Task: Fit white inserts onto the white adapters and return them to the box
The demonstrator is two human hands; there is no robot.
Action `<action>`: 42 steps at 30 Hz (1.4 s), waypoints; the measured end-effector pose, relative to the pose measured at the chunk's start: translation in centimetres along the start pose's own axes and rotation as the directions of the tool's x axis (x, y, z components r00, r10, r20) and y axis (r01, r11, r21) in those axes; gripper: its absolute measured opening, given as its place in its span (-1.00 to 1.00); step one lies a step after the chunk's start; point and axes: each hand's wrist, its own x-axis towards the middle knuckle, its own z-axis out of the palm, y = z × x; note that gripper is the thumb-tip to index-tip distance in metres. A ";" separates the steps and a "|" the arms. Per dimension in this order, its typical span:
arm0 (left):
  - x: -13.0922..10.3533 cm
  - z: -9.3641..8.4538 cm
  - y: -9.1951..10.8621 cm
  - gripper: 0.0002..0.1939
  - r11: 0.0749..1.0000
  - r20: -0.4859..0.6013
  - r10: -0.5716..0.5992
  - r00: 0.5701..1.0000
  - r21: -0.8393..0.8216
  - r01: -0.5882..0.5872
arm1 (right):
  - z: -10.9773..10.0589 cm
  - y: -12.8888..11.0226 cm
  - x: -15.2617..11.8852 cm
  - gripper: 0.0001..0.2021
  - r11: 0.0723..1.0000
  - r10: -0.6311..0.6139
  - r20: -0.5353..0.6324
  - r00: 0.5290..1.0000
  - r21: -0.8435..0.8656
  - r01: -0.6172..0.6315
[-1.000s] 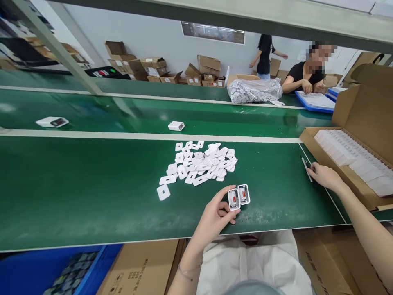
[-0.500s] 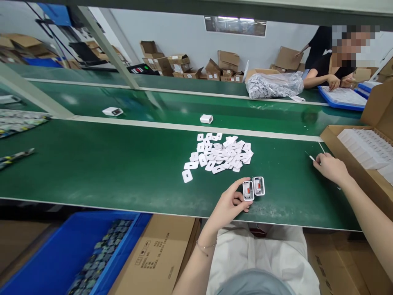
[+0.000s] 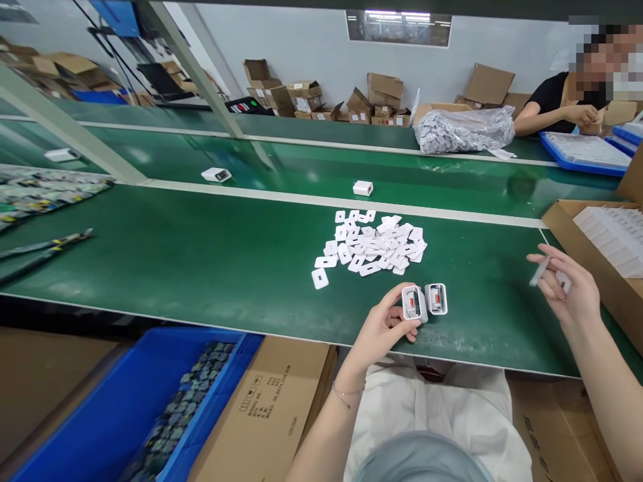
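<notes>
My left hand (image 3: 389,323) grips a white charger housing (image 3: 412,303) between thumb and fingers; its open end shows a red part inside. A second open housing (image 3: 437,299) stands just right of it on the green table. My right hand (image 3: 565,284) is raised at the right, its fingers closed on a small pale piece (image 3: 540,271); another white bit shows by the palm. Beyond my left hand lies a loose pile of flat white plates (image 3: 382,244) with slots, one plate (image 3: 319,278) apart at its near left.
White housings (image 3: 363,188) (image 3: 216,175) sit on the belt (image 3: 291,177) behind the ledge. At right is a carton (image 3: 557,211) of white parts; at left, pliers (image 3: 65,242). A person (image 3: 562,107) works across, near a plastic bag (image 3: 459,130).
My right hand has lifted and turned, and the thin white-ended tool it held no longer shows in its fingers; a pale piece does. My left hand's housing now tilts slightly. The view has shifted.
</notes>
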 end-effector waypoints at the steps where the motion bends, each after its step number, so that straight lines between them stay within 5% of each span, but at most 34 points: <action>1: 0.0 0.0 0.0 -0.40 1.000 -0.008 0.003 1.000 -0.021 -0.003 | 0.5 -0.3 -0.5 -0.76 0.991 0.032 -0.023 0.999 0.134 -0.029; 5: -0.2 -0.3 -0.1 -0.39 0.999 -0.005 0.006 1.000 -0.053 -0.007 | 3.9 -1.7 -3.7 -0.85 0.965 0.038 -0.033 0.999 0.259 -0.028; 11: -0.4 -0.7 -0.2 -0.34 1.000 0.046 -0.011 0.999 0.014 0.010 | 10.6 -3.6 -9.7 -0.79 0.932 -0.116 0.109 0.987 0.356 0.070; 17: -0.6 -0.9 -0.1 -0.33 0.996 0.110 0.048 0.993 0.076 -0.057 | 14.2 -3.2 -11.9 -0.76 0.965 -0.171 0.153 0.973 0.225 0.134; 42: -0.5 -0.9 0.0 -0.40 0.978 0.142 0.097 0.985 0.172 -0.121 | 14.1 -2.6 -12.2 -0.81 0.969 -0.244 0.242 0.939 0.031 0.244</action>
